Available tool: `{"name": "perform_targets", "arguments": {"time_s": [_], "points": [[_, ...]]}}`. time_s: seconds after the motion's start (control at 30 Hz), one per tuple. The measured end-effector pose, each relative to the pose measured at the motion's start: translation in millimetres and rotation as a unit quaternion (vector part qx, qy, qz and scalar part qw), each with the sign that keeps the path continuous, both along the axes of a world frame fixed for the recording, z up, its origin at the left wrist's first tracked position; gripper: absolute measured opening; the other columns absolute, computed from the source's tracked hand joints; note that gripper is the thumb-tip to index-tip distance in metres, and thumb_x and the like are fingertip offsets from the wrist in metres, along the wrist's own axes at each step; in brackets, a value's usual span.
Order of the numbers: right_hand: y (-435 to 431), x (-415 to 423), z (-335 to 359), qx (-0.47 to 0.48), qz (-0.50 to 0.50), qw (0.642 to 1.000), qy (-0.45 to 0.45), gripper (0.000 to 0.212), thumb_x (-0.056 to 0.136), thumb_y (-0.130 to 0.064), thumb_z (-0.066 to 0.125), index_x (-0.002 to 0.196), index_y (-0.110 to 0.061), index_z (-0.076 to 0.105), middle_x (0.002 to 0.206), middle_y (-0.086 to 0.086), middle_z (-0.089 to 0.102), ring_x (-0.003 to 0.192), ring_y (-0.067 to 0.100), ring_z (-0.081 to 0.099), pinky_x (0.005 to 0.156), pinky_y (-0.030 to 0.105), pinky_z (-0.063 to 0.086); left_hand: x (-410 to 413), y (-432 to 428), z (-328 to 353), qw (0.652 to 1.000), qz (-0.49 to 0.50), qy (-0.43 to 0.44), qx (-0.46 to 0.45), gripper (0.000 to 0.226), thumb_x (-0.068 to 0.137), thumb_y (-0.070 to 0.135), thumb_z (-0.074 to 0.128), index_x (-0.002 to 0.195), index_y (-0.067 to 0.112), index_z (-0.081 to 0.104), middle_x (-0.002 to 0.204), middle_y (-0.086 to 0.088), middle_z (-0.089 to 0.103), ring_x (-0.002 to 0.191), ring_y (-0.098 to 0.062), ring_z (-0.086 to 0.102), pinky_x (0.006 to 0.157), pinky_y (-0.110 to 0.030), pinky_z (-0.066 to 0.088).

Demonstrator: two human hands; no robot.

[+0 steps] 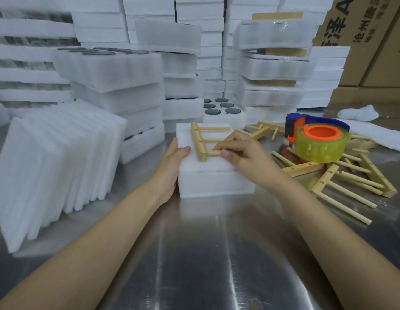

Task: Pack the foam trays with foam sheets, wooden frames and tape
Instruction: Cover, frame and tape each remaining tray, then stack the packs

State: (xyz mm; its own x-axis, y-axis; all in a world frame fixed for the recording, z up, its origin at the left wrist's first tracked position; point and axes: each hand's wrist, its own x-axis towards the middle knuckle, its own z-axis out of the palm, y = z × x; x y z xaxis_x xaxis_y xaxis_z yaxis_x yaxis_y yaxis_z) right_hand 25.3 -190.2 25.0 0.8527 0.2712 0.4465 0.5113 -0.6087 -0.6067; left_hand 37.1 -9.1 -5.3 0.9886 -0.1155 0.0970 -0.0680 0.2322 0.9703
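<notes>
The left hand (172,162) steadies the foam tray (214,180); the right hand (241,153) pinches the wooden frame (202,144) on top; taping likely follows.

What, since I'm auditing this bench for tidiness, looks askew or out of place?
The spare wooden frames lie in a crisscrossed heap on the table at right, with the tape dispenser tilted on top. The foam sheets at left lean.
</notes>
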Motion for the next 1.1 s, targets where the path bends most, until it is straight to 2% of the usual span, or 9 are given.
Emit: {"name": "perform_targets", "arguments": {"time_s": [0.2, 0.37, 0.47, 0.53, 0.6, 0.73, 0.93, 1.0, 1.1], "points": [[0, 1, -1, -0.005, -0.004, 1.000, 0.004, 0.019, 0.093, -0.001, 0.055, 0.101, -0.007, 0.071, 0.099, 0.014, 0.059, 0.095, 0.020, 0.052, 0.081, 0.021, 0.037, 1, 1, -1, 1.000, -0.008, 0.000, 0.004, 0.032, 0.099, 0.013, 0.045, 0.129, 0.015, 0.053, 0.114, -0.003, 0.067, 0.099, -0.016, 0.064, 0.090, -0.029, 0.049], [-4, 8, -3, 0.187, -0.112, 0.976, -0.003, 0.024, 0.099, -0.015, 0.048, 0.113, -0.017, 0.067, 0.111, -0.002, 0.057, 0.105, 0.009, 0.051, 0.083, 0.005, 0.034, 4, 0, -5, 0.999, 0.009, 0.033, 0.003, 0.035, 0.101, 0.031, 0.045, 0.135, 0.025, 0.050, 0.133, 0.000, 0.060, 0.115, -0.013, 0.061, 0.099, -0.031, 0.047], [-9, 16, -6, 0.348, -0.152, 0.912, 0.155, 0.032, 0.100, -0.033, 0.042, 0.127, -0.031, 0.061, 0.129, -0.006, 0.057, 0.117, 0.011, 0.053, 0.100, 0.025, 0.040, 3, -3, -5, 0.996, 0.030, 0.078, -0.016, 0.051, 0.100, 0.055, 0.028, 0.115, 0.027, 0.068, 0.119, 0.002, 0.069, 0.108, -0.013, 0.066, 0.091, -0.029, 0.051], [-8, 16, -7, 0.457, -0.133, 0.832, 0.286, 0.029, 0.096, -0.046, 0.047, 0.093, -0.039, 0.074, 0.099, -0.002, 0.075, 0.089, 0.017, 0.072, 0.077, 0.034, 0.056, 3, -5, -4, 0.996, 0.030, 0.078, -0.027, 0.065, 0.100, 0.059, 0.018, 0.091, 0.024, 0.072, 0.097, 0.003, 0.075, 0.091, -0.011, 0.070, 0.076, -0.025, 0.053], [-9, 16, -10, 0.467, -0.113, 0.808, 0.341, 0.038, 0.094, -0.055, 0.046, 0.084, -0.030, 0.073, 0.082, 0.000, 0.076, 0.073, 0.019, 0.074, 0.057, 0.029, 0.056, 2, -6, -4, 0.997, 0.040, 0.060, -0.023, 0.064, 0.099, 0.059, 0.014, 0.098, 0.023, 0.067, 0.101, 0.003, 0.074, 0.096, -0.011, 0.069, 0.078, -0.027, 0.050], [-17, 18, -8, 0.419, -0.125, 0.829, 0.350, 0.045, 0.087, -0.065, 0.050, 0.105, -0.027, 0.068, 0.102, 0.002, 0.074, 0.093, 0.023, 0.071, 0.084, 0.040, 0.056, -2, -13, -7, 0.998, 0.022, 0.058, -0.014, 0.064, 0.097, 0.064, 0.014, 0.109, 0.030, 0.067, 0.106, 0.007, 0.073, 0.098, -0.007, 0.068, 0.079, -0.025, 0.050], [-24, 20, -11, 0.383, -0.143, 0.840, 0.357, 0.041, 0.088, -0.053, 0.058, 0.116, -0.024, 0.064, 0.110, 0.005, 0.071, 0.100, 0.027, 0.068, 0.096, 0.046, 0.050, -7, -18, -9, 0.998, 0.010, 0.059, -0.009, 0.056, 0.099, 0.059, 0.022, 0.122, 0.028, 0.063, 0.117, 0.006, 0.070, 0.104, -0.008, 0.067, 0.089, -0.029, 0.049], [-23, 20, -9, 0.370, -0.128, 0.853, 0.344, 0.045, 0.093, -0.045, 0.055, 0.134, -0.028, 0.053, 0.123, 0.000, 0.063, 0.111, 0.025, 0.062, 0.102, 0.041, 0.045, -7, -17, -10, 0.997, 0.014, 0.068, -0.015, 0.051, 0.101, 0.052, 0.028, 0.138, 0.025, 0.051, 0.134, 0.004, 0.059, 0.120, -0.013, 0.058, 0.107, -0.035, 0.040], [-22, 17, -5, 0.281, -0.056, 0.923, 0.258, 0.044, 0.100, -0.036, 0.045, 0.144, -0.039, 0.039, 0.143, -0.014, 0.039, 0.132, 0.009, 0.036, 0.101, 0.023, 0.025, -8, -17, -7, 0.997, 0.030, 0.067, -0.026, 0.054, 0.102, 0.038, 0.036, 0.153, 0.028, 0.020, 0.151, 0.011, 0.037, 0.133, -0.011, 0.044, 0.115, -0.036, 0.030]]}}
